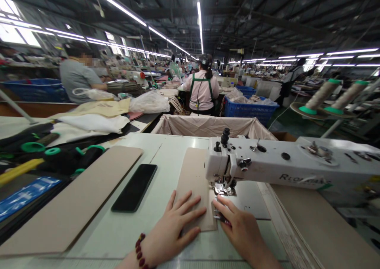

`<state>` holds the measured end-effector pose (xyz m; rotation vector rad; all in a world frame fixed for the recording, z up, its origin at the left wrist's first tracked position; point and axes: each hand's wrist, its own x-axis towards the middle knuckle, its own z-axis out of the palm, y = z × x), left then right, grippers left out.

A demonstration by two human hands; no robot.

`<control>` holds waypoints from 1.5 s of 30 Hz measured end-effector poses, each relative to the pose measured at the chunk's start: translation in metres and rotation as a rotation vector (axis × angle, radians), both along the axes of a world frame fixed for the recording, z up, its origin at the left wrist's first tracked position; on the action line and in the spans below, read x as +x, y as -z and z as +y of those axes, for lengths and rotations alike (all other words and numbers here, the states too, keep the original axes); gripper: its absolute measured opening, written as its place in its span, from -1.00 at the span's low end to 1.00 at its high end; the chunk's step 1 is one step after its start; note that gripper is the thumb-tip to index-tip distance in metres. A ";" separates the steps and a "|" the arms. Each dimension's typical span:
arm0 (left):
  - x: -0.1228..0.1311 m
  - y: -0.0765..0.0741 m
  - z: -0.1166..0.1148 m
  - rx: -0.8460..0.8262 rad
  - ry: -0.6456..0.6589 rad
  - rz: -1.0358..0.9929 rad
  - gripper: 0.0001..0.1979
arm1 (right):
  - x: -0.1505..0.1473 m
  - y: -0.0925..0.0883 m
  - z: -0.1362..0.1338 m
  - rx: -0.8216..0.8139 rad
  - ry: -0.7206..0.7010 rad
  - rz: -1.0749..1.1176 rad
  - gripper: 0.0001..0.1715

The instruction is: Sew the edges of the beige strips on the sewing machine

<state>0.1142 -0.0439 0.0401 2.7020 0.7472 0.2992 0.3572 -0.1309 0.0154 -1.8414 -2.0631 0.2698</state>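
A beige fabric strip [192, 174] lies on the pale sewing table and runs under the presser foot [221, 188] of a white sewing machine [285, 162]. My left hand [175, 227] rests flat on the near end of the strip, fingers spread, with a dark red bead bracelet at the wrist. My right hand [237, 225] sits just right of the strip's near corner, below the presser foot. Its fingers pinch a small dark tool [221, 218] at the strip's edge.
A black phone [135, 186] lies left of the strip, beside a long beige panel [74, 201]. Green-capped spools and dark cloth crowd the left edge. A cloth-lined bin [208, 125] stands behind the table. Two thread cones [322, 95] stand at right. Other workers sit further back.
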 end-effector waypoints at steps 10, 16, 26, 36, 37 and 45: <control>0.005 -0.004 -0.003 0.013 0.069 0.023 -0.42 | 0.001 0.001 0.001 -0.002 -0.004 0.000 -0.19; 0.012 0.001 0.005 0.010 0.080 -0.002 -0.41 | 0.001 0.004 0.001 0.014 -0.001 -0.002 -0.20; 0.023 0.010 0.029 0.022 0.002 0.023 -0.44 | 0.002 0.007 0.002 0.024 -0.014 0.005 -0.21; 0.025 0.016 0.032 0.056 -0.016 0.009 -0.42 | 0.002 0.006 0.002 0.030 -0.011 -0.004 -0.25; 0.025 0.016 0.032 0.056 -0.015 0.010 -0.42 | 0.002 0.006 0.003 0.031 -0.013 -0.005 -0.25; 0.025 0.018 0.034 0.052 -0.005 -0.026 -0.41 | 0.003 0.008 0.003 0.033 -0.018 -0.013 -0.25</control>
